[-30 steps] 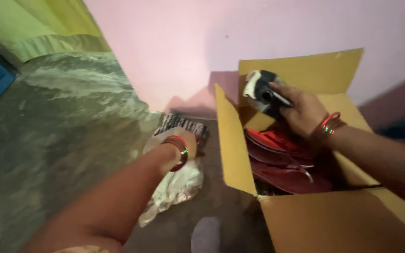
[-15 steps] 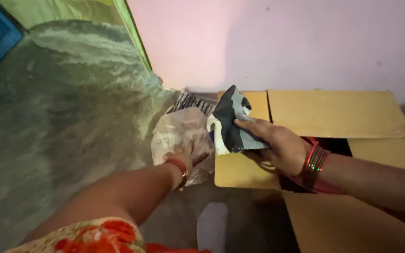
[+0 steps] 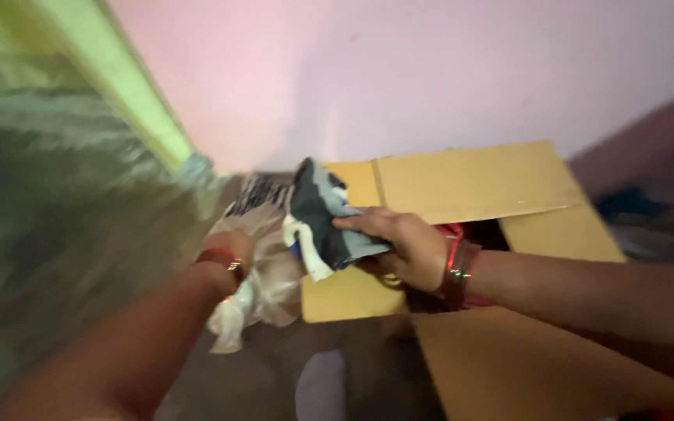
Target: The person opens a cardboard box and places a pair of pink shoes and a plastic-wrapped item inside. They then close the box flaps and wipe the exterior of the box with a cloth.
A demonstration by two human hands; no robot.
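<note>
1. Floor (image 3: 64, 257): grey-green, blurred by camera motion. A pale oblong lies on it at the bottom centre; its kind cannot be told.
2. Left hand (image 3: 232, 251): red bangle at the wrist, fingers closed on the crumpled clear plastic bag (image 3: 263, 284). The bag hangs limp beside the box, so it appears thin, light and slippery; judged best held by a gathered bunch of film.
3. Right hand (image 3: 403, 249): bangles at the wrist, clamped on the dark grey-and-white cloth bundle (image 3: 323, 214), thumb on top. The bundle sits above the box's near-left flap, just beside the bag.
4. Handling judgement: the bundle looks soft, light and not fragile; loose ends droop, so a grip around its middle suits it.
5. Cardboard box (image 3: 477, 183): open, flaps spread; something red shows inside.
6. Pink wall (image 3: 399, 70): behind the box.
</note>
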